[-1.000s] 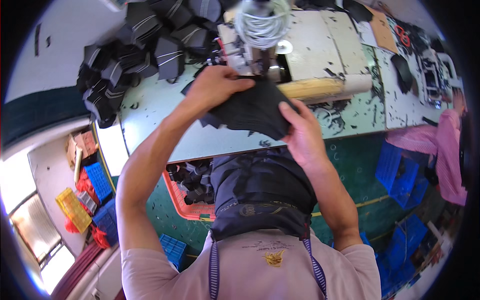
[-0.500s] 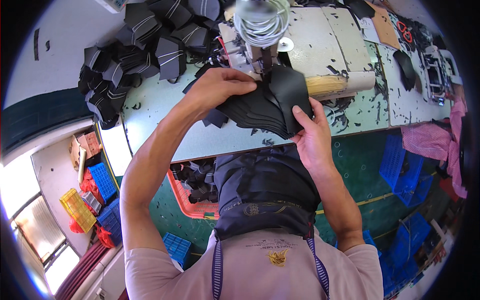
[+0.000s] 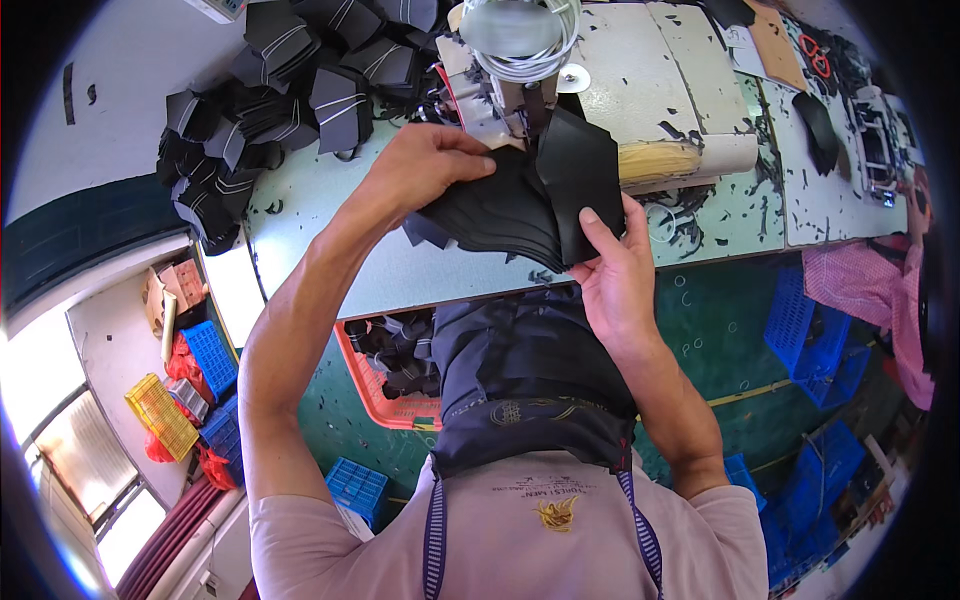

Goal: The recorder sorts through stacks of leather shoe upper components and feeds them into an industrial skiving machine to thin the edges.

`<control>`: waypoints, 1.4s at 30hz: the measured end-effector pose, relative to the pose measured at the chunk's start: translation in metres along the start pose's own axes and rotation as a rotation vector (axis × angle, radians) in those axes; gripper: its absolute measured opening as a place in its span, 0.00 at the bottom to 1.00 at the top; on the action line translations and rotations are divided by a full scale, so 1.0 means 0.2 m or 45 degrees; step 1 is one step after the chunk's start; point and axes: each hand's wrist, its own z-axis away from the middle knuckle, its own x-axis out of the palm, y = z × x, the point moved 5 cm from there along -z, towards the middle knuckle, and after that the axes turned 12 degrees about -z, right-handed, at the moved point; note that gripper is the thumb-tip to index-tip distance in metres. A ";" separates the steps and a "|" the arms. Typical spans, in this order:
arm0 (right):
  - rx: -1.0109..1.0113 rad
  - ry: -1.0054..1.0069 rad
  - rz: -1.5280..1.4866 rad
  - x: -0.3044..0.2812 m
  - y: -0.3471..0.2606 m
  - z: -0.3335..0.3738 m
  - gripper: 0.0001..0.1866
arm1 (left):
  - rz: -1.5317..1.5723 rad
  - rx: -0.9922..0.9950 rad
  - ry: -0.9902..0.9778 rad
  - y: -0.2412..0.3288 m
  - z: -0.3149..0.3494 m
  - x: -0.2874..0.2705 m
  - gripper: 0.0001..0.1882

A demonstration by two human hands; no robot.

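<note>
Right hand (image 3: 622,275) gripping black pieces (image 3: 577,165), scrap-strewn tabletop (image 3: 320,225), green floor (image 3: 715,350)

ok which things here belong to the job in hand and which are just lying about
Likely part of the job: black pieces in left hand and right hand; cream machine; dark stacks.

Probably just lying about: yellow crate; brown sheet.

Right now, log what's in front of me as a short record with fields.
Left hand: at the upper left edge of the fanned black pieces
Right hand: holding their right end, thumb on top
Machine: just beyond the pieces
Table: pale green, black scraps strewn about
Back left: piled bundles of dark pieces
Below table: orange crate holding dark pieces
Far right: another person's pink sleeve
</note>
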 end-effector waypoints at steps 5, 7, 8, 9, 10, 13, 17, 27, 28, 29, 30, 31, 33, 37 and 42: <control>-0.019 0.034 -0.024 0.00 -0.06 -0.01 0.22 | -0.230 0.049 -0.008 0.11 -0.04 0.03 0.20; -0.017 0.070 -0.043 -0.01 -0.06 0.01 0.22 | -0.016 0.076 -0.049 0.06 0.00 0.03 0.19; -0.036 0.031 -0.041 -0.01 -0.05 0.00 0.22 | 0.200 0.097 -0.081 0.02 0.01 0.02 0.17; -0.056 -0.008 -0.039 -0.01 -0.04 0.01 0.22 | 0.054 0.062 -0.062 -0.01 0.00 0.01 0.17; -0.059 -0.006 -0.042 0.00 -0.03 0.00 0.22 | 0.051 0.065 -0.065 -0.01 -0.01 0.00 0.17; -0.008 -0.005 -0.107 0.01 -0.01 0.00 0.23 | -0.190 -0.021 0.000 0.01 -0.02 -0.03 0.19; -0.049 0.030 -0.066 -0.01 -0.08 -0.01 0.23 | -0.285 0.132 0.040 0.07 -0.02 0.01 0.20; -0.060 0.063 -0.056 -0.03 -0.09 0.00 0.24 | -0.327 0.068 0.062 0.10 -0.03 0.01 0.20; -0.067 0.069 -0.057 -0.04 -0.10 0.00 0.24 | -0.208 0.133 0.048 0.12 -0.04 0.03 0.20; -0.057 0.036 -0.045 -0.05 -0.10 -0.01 0.24 | -0.210 0.139 0.040 0.10 -0.03 0.03 0.20; -0.047 0.003 -0.033 -0.06 -0.09 -0.01 0.24 | -0.094 0.111 0.008 0.06 0.00 0.02 0.19; -0.052 0.013 -0.043 -0.06 -0.09 0.00 0.24 | 0.023 0.076 -0.019 0.04 0.01 0.01 0.19; -0.059 0.031 -0.090 -0.04 -0.06 0.00 0.24 | -0.163 0.053 -0.012 0.04 -0.02 0.00 0.20; -0.080 0.017 -0.155 -0.05 -0.10 -0.01 0.23 | -0.486 0.027 0.081 0.16 -0.04 0.02 0.19; -0.126 0.017 -0.083 -0.04 -0.10 0.02 0.21 | -0.019 0.042 -0.013 0.02 -0.02 0.02 0.19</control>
